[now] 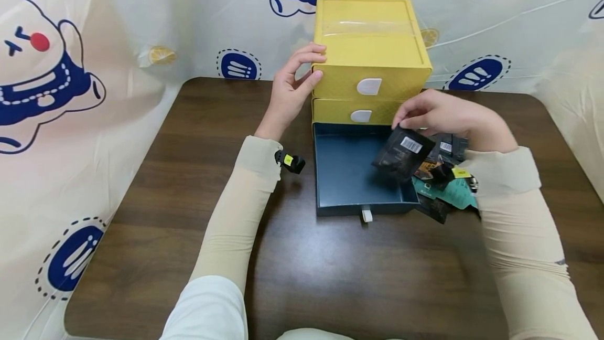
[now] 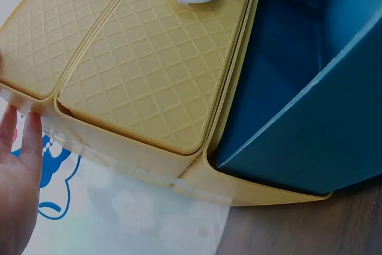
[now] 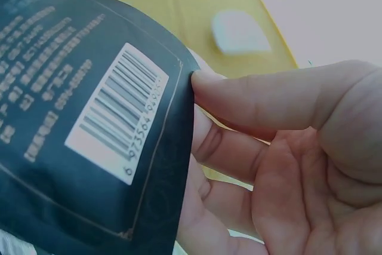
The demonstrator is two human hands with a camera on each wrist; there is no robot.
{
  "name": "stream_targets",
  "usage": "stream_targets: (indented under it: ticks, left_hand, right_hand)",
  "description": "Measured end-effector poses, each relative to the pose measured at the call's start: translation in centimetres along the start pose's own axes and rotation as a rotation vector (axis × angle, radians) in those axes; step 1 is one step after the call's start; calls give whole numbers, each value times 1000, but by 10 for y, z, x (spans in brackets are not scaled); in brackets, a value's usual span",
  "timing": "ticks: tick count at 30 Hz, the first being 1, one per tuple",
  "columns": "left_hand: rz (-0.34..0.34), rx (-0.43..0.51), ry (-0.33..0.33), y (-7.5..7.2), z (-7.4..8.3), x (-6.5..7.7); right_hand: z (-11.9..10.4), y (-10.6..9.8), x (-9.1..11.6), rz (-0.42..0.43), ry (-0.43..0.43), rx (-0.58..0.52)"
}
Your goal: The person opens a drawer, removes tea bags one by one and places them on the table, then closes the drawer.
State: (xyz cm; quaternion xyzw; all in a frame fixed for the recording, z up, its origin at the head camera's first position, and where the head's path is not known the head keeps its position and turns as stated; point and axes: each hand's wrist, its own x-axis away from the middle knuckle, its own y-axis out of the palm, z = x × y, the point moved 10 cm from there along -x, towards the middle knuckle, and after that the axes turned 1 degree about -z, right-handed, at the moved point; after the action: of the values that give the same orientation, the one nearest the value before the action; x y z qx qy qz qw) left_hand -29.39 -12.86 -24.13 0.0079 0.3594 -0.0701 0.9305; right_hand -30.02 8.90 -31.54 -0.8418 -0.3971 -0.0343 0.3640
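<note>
A black packet with a white barcode label hangs from my right hand, pinched at its edge between thumb and fingers. It is tilted above the right side of the blue drawer, which is pulled out at the bottom of the yellow drawer unit. In the right wrist view, the barcode and small print face the camera. My left hand rests against the unit's upper left side, fingers extended; the left wrist view shows its fingertips at the yellow side edge.
Right of the drawer lies a pile of packets, among them a teal packet and a black packet, partly hidden by my right wrist. The two upper drawers are closed, with white tabs. A patterned curtain hangs behind the wooden table.
</note>
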Motion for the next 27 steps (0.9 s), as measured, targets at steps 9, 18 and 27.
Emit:
stream_targets:
  ticks: [9,18,27]
  left_hand:
    - [1,-4,1,-2,0,-1]
    - [-5,5,-3,0,0,0]
    - [-5,4,10,-1,2,-1]
  right_hand:
    - [51,-48,34,161,74,-162]
    - [125,-70,53,240,245,-292]
    - [170,-78,56,324,321,-469]
